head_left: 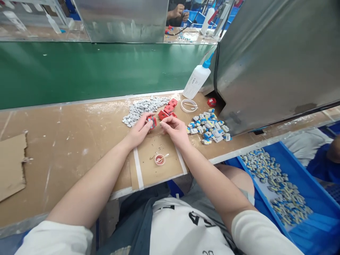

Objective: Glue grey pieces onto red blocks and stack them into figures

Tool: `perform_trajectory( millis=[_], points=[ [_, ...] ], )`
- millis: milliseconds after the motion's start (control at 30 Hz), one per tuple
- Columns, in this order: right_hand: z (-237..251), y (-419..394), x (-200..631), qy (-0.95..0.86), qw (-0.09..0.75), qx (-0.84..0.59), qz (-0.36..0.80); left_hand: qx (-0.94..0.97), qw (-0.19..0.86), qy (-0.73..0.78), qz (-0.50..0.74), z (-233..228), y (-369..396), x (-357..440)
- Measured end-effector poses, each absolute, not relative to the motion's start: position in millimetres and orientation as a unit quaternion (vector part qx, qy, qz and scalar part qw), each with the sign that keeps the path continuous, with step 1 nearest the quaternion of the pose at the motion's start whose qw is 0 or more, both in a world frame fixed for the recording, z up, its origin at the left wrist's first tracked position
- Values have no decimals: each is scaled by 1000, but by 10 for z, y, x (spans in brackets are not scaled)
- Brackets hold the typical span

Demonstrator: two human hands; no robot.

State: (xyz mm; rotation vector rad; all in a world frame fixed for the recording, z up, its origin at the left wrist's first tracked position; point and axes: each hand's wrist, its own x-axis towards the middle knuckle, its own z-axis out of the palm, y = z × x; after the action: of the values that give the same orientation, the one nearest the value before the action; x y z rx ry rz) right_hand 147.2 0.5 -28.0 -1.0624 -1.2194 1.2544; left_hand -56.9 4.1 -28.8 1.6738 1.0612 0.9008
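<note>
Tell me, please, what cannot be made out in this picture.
In the head view:
Red block: its left side, covered by the left hand.
What, if anything, the right hand pinches: too small.
White bottle: print too small to read.
Cardboard piece: cut off by the left edge.
Blue tray: cut off by the right edge.

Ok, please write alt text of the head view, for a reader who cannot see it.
A person's left hand holds a red block at a bench, the right hand close beside it. Beyond are grey pieces, more red blocks and a bottle, with blue-and-grey pieces to the right and a blue bin at lower right.
</note>
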Motion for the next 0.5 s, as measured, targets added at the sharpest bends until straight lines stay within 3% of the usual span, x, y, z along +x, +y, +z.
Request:
perform_trajectory(
  millis=[500],
  points=[
    [-320,-20,1464,-589,541,-450,397,570,554,453,404,-220,51,-482]
  ],
)
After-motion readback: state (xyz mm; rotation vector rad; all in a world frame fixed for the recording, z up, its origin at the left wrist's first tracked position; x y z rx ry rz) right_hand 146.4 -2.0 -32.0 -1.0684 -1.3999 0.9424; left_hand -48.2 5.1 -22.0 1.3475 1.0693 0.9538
